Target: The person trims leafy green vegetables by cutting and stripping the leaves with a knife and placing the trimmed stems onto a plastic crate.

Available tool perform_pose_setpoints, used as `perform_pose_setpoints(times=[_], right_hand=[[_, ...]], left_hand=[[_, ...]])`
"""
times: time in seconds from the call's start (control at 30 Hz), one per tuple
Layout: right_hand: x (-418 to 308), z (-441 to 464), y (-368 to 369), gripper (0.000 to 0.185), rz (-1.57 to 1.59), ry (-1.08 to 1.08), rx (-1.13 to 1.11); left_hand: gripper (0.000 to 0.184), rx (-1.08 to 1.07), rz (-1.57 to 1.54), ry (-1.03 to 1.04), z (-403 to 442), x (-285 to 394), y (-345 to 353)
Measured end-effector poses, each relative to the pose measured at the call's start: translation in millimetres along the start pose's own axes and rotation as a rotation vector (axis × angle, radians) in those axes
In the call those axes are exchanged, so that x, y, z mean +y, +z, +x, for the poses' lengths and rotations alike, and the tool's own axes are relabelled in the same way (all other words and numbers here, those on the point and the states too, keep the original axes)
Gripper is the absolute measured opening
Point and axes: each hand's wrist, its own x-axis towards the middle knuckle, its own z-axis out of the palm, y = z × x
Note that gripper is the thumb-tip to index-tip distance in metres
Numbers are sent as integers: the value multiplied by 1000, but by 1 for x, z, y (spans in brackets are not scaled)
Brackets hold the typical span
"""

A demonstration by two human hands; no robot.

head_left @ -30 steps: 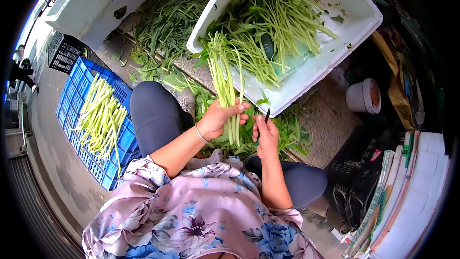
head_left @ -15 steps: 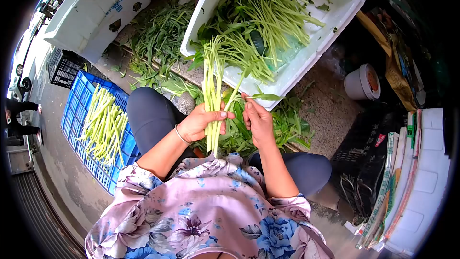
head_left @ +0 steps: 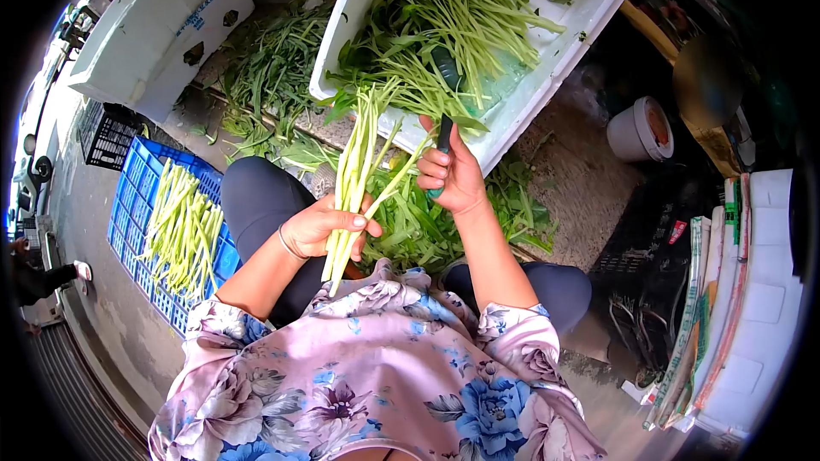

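My left hand [head_left: 327,229] is closed around a bunch of pale green water spinach stems [head_left: 352,166], held upright and slightly tilted above my lap. To its right, my right hand [head_left: 457,175] grips a small knife [head_left: 444,134], dark at its upper part, with a bit of green showing below the fingers. A leaf [head_left: 468,124] shows by the thumb of that hand, at the rim of the white foam box [head_left: 547,111]. More water spinach [head_left: 478,21], leaves and stems together, lies inside the box. Loose leaves [head_left: 418,230] are heaped beneath my hands, between my knees.
On the left, a blue crate [head_left: 128,213] bears trimmed stems [head_left: 181,230]. A second foam box [head_left: 154,34] stands behind it, beside scattered greens [head_left: 278,60]. A white bucket [head_left: 636,132], a black crate [head_left: 628,265] and stacked foam [head_left: 752,290] are at right. A passer-by's leg [head_left: 55,282] shows far left.
The stem bunch has tilted and shifted left and down with my left hand. My right hand has risen away from it and turned, bringing the knife into sight.
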Motion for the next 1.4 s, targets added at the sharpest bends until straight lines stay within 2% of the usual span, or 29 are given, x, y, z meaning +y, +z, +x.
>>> perform_pose_setpoints(times=[0.03, 0.1, 0.13, 0.2, 0.23, 0.27, 0.33, 0.4, 0.43, 0.47, 0.53, 0.6, 0.67, 0.73, 0.8, 0.87, 1.0, 1.07, 1.13, 1.17, 1.3, 1.4], right_hand=[[-3, 3, -1, 56, -3, 5, -3], [-11, 8, -2, 45, -261, 45, 167], [-12, 8, -1, 45, -264, 53, 168], [-16, 8, 0, 35, -907, -30, 519], [-20, 9, -12, 35, -1084, -18, 644], [-24, 8, -23, 35, -1090, -13, 645], [-24, 5, -24, 54, -1823, 668, 500], [-19, 1, -14, 74, -1951, 896, 169], [-28, 10, -7, 87, -1881, 874, 139], [-32, 17, -22, 74, -1796, 577, 291], [-42, 51, -47, 50, -1922, 75, 688], [-49, 83, -73, 33, -2020, -204, 946], [-51, 104, -88, 27, -2096, -229, 1064], [-50, 113, -104, 24, -2121, -189, 1075], [-49, 111, -108, 22, -2122, -238, 1068], [-46, 104, -107, 22, -2068, -384, 1051], [-34, 82, -86, 24, -2055, -523, 967], [-15, 68, -74, 26, -1434, -391, 816], [13, 43, -38, 27, -1088, -362, 722], [24, 31, -21, 25, -1023, -305, 747], [58, -1, -13, 21, -928, -295, 690], [62, -12, -20, 16, -936, -342, 723]], left_hand=[[27, 23, -9, 1, -3, 1, -1], [27, 67, -34, 16, -7, 3, -6], [27, 68, -41, 21, -9, 5, -11], [26, 134, -97, 34, -13, 6, -23], [26, 122, -118, 49, -15, 7, -28], [27, 106, -129, 89, -16, 9, -29], [29, 146, -181, 164, -18, 12, -29], [34, 182, -243, 234, -11, 13, -32], [35, 205, -231, 270, -5, 12, -34], [34, 261, -208, 294, 0, 13, -34], [31, 385, -192, 299, 10, 14, -35], [27, 429, -199, 355, 17, 11, -41], [23, 470, -200, 381, 22, 10, -41], [21, 532, -142, 385, 25, 12, -36], [22, 557, -131, 384, 26, 11, -35], [22, 555, -129, 386, 26, 10, -36], [21, 554, -96, 336, 28, 10, -36], [19, 550, -68, 325, 35, 11, -26], [19, 507, -69, 311, 48, 8, -21], [20, 499, -67, 310, 55, 6, -15], [18, 435, 23, 305, 84, -8, -6], [20, 464, 120, 278, 96, -15, -4]])
